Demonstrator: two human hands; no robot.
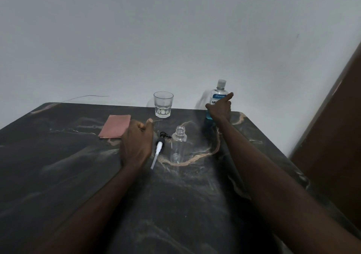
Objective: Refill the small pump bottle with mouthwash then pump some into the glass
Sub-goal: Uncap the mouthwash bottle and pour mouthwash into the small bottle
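Observation:
The small clear pump bottle (178, 146) stands uncapped and empty at the table's middle. Its pump head (160, 142), black top with a white stem and tube, lies flat just left of it. My left hand (136, 142) hovers beside the pump head, fingers loosely curled, holding nothing. The mouthwash bottle (220, 89), blue liquid low inside and its cap on, stands at the back right. My right hand (219, 108) is up against its front, one finger stretched across the label; no closed grip shows. An empty glass (163, 104) stands at the back centre.
A folded pink cloth (115, 126) lies left of my left hand. The dark marble table (58, 165) ends against a white wall just behind the glass and the mouthwash bottle. A brown door or panel (336, 136) rises past the table's right edge.

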